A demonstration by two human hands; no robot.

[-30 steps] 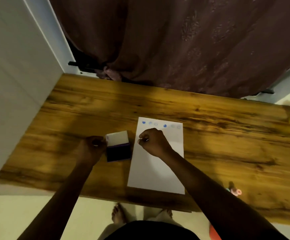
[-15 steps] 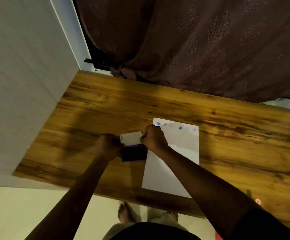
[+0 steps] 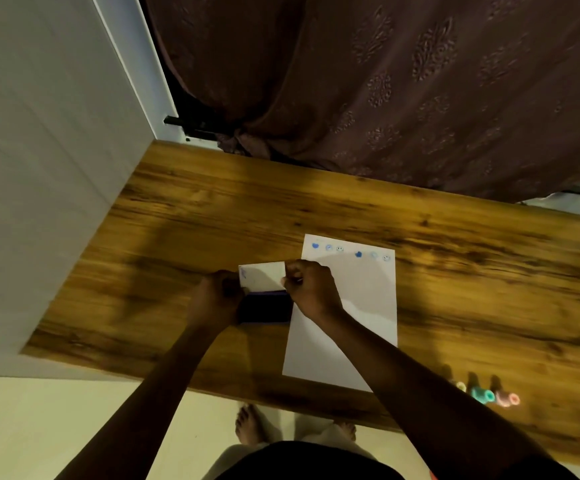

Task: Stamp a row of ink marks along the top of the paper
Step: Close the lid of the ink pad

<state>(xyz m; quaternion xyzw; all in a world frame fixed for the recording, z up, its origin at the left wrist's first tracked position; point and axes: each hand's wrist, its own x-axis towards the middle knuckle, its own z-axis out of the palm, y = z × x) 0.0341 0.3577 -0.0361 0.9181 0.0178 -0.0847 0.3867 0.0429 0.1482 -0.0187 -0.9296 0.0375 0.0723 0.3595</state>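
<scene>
1. Head view looks down on a wooden surface (image 3: 454, 271) with a white paper (image 3: 368, 306) lying lengthwise on it, a little right of centre.
2. Along the paper's top edge, at its 12 o'clock end, sits a row of blue ink marks (image 3: 350, 251): three at the left, a gap, then three more toward the right corner. The two darkest are solid blobs; the others are pale outlines.
3. At 9 o'clock from the paper, just beside its left edge, lies an ink pad (image 3: 267, 306) with a dark case and a white lid (image 3: 262, 276) standing open at its far side.
4. The left hand (image 3: 217, 299) rests against the pad's left end, fingers curled around it.
5. The right hand (image 3: 312, 292) sits over the paper's left edge at the pad's right end, fingers pressed together in a fist-like pinch at the lid's right corner. A small object seems to be held there, but it is too hidden and blurred to tell what.
6. At 4 o'clock from the paper, well apart and near the surface's front edge, stand three small cylindrical stamps (image 3: 487, 394): one pale, one teal, one pink.
7. A dark patterned curtain (image 3: 402, 81) hangs beyond the surface's far edge.
8. Bare feet (image 3: 250, 424) show on the floor below the front edge.
</scene>
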